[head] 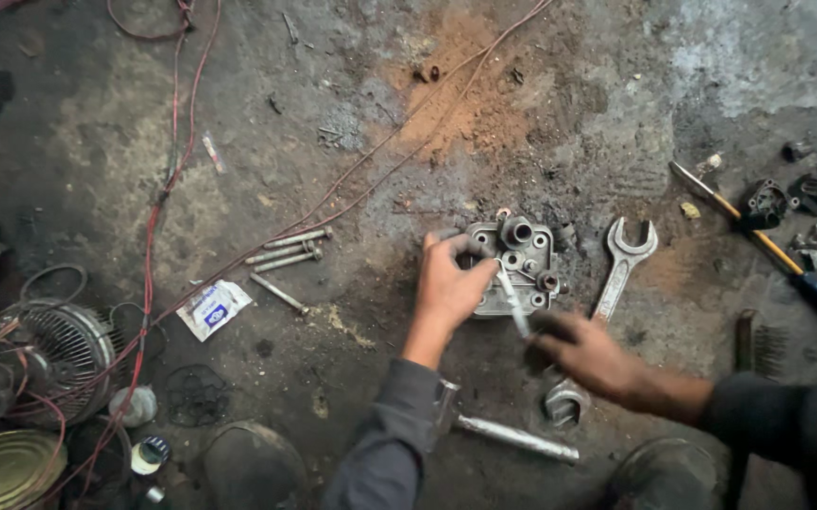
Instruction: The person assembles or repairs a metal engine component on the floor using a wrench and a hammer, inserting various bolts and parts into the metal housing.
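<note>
A grimy concrete floor (pixel 560 104) fills the view. At the far left sit a round fan part (pixel 59 349) and a tin lid (pixel 2 469), with red wires (pixel 158 217) trailing upward. Four long bolts (pixel 286 257) and a small white packet (pixel 212 309) lie in open floor left of centre. The left hand (pixel 448 283) grips the left edge of a grey metal casting (pixel 520 264), fingers curled over it. The right hand (pixel 586 354), blurred, pinches a thin white rod (pixel 512 302) whose tip touches the casting. A wrench (pixel 624 264) lies just right; a screwdriver (pixel 758 236) lies farther right.
</note>
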